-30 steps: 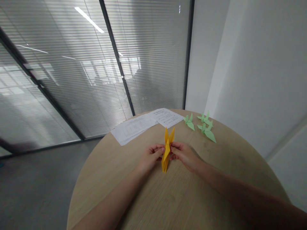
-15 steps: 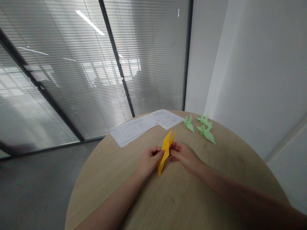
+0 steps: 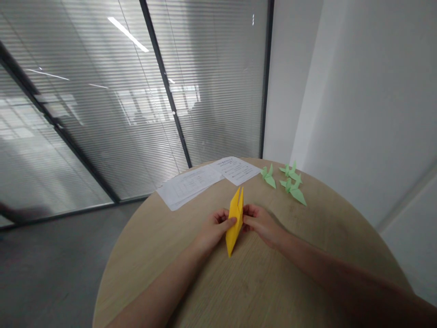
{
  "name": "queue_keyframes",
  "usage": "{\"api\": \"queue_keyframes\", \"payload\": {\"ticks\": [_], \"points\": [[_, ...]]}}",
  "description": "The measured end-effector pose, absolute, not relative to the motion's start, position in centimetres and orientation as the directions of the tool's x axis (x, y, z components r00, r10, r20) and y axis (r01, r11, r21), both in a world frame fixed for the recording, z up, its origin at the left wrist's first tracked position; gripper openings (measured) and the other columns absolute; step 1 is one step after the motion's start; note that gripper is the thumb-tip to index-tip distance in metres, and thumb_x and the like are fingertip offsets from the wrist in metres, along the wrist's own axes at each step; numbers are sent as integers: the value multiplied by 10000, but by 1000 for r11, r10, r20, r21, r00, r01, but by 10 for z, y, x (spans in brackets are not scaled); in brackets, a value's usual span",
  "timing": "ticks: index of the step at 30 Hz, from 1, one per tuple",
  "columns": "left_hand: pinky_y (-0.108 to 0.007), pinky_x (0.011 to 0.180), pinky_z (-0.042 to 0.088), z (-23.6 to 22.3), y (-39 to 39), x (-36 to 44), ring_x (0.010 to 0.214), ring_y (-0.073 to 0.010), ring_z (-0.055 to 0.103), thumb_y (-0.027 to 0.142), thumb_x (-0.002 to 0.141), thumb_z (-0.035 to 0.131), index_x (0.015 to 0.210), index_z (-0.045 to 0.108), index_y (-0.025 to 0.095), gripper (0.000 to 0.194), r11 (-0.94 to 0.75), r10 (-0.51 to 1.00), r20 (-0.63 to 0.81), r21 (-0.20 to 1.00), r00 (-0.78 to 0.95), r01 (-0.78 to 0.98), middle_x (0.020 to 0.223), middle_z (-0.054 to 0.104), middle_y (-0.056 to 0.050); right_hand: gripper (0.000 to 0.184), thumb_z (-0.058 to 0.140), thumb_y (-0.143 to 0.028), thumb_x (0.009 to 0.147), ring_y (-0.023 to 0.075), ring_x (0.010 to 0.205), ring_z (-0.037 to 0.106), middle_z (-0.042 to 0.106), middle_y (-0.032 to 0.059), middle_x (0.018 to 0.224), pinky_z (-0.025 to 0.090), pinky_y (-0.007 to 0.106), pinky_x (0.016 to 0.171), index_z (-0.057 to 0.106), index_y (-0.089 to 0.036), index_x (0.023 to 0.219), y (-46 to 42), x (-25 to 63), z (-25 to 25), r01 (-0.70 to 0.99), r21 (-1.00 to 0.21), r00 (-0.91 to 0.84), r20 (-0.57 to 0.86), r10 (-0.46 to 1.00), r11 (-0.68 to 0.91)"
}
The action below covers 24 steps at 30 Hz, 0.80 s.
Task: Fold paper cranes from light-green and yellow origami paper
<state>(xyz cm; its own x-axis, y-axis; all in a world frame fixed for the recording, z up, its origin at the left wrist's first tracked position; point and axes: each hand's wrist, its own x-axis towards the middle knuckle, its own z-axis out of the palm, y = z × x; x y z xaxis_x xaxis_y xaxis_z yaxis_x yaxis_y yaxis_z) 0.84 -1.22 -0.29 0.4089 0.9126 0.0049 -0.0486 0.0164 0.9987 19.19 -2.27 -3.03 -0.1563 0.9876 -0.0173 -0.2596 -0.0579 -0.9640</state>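
Note:
A folded piece of yellow origami paper (image 3: 233, 231) stands on edge between my hands, above the table. It is a long diamond with two narrow points at its upper end. My left hand (image 3: 215, 228) grips its left side, the thumb lying across the front face and the other fingers behind. From the right, my right hand (image 3: 256, 222) pinches the paper's right edge, with the fingertips partly hidden behind it. Beyond my right hand lie three green paper cranes, one of them the nearest crane (image 3: 294, 190).
Several printed sheets (image 3: 191, 184) overlap at the far left side of the round wooden table (image 3: 273, 291). Behind the table is a glass partition with blinds (image 3: 218, 114). A white wall (image 3: 368, 114) runs along the right.
The upper points of the yellow paper have come closer together, and its front face has turned more toward me. Both hands stay nearly in place.

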Motion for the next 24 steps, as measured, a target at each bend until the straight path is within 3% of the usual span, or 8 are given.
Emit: {"api": "queue_keyframes", "payload": {"ticks": [10, 19, 24], "points": [[-273, 631, 410, -4, -12, 7, 668, -150, 590, 520, 688, 904, 821, 694, 155, 442, 19, 926, -9, 1000, 376, -24, 780, 703, -52, 276, 845, -349, 726, 168, 741, 663, 723, 16, 869, 521, 280, 646, 660, -218, 883, -22, 192, -31, -266, -962, -177, -14, 984, -61], [-245, 573, 357, 1, -14, 7, 605, -112, 526, 423, 638, 933, 770, 605, 181, 428, 70, 936, -30, 992, 351, -101, 706, 621, 13, 277, 812, -360, 737, 221, 871, 715, 745, 38, 960, 569, 324, 697, 642, -226, 912, -30, 191, -19, -262, -962, -218, -14, 976, -72], [-238, 560, 356, -2, -14, 9, 592, -106, 518, 426, 644, 931, 755, 546, 196, 463, 38, 942, 6, 991, 336, -125, 678, 582, 34, 354, 826, -388, 733, 217, 729, 715, 720, 6, 835, 581, 349, 653, 538, -250, 884, -30, 188, -20, -315, -947, -198, -1, 980, -64]]}}
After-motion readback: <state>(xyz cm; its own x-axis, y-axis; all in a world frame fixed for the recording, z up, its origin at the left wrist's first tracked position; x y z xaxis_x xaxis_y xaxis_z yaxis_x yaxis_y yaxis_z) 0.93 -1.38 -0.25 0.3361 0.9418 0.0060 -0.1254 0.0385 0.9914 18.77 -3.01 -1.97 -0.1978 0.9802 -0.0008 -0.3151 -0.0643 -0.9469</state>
